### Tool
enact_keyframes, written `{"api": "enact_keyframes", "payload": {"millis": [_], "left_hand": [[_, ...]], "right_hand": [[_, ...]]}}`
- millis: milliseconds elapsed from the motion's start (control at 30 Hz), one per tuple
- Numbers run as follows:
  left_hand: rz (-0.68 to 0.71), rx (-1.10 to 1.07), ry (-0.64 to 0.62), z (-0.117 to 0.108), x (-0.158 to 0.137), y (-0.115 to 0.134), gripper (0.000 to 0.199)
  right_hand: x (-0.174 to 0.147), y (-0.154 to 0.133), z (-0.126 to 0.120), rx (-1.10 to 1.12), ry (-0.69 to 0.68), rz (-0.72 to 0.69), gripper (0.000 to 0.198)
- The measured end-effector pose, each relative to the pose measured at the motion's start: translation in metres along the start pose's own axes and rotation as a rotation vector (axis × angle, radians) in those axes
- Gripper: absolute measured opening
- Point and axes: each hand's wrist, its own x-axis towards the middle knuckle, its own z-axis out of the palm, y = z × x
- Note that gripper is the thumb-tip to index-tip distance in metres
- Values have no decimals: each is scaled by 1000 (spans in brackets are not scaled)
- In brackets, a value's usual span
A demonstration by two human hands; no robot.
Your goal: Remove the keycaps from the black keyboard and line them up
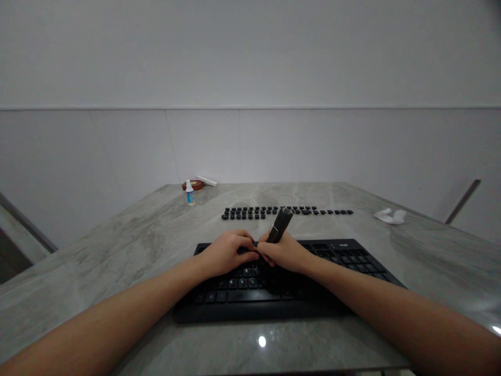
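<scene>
A black keyboard [254, 309] lies in front of me with part of its keycaps off, leaving bare round key mounts [242, 283] around the middle. My right hand [285, 251] is closed round a black tool with a wide flat end [281, 223], held upright with its lower tip hidden behind my fingers. Over the left upper part of the keyboard, my left hand [227, 253] is bent, thumb and forefinger drawn together right beside my right fingertips. Whatever sits between those left fingers is too small to make out. Loose black keycaps [250, 212] stand in rows beyond the keyboard.
A small spray bottle [190, 194] with a blue label stands at the back left, near a reddish-brown box [193, 185] and a white flat object [206, 180]. Crumpled white tissue [390, 216] lies on the right of the grey marble table [129, 245]. A wall [250, 146] rises behind.
</scene>
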Motion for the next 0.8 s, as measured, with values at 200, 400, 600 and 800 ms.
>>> {"api": "enact_keyframes", "payload": {"millis": [200,400,600,800], "left_hand": [[8,8,22,1,-1,-2,15],[39,-12,43,3,0,-4,10],[51,10,49,4,0,-6,12],[37,24,37,2,0,-1,15]], "right_hand": [[-1,-1,-1,-16,0,-32,26],[-7,-7,3,-81,58,-149,24],[-9,-11,2,-83,52,-88,27],[-2,-5,-2,39,12,26,29]]}}
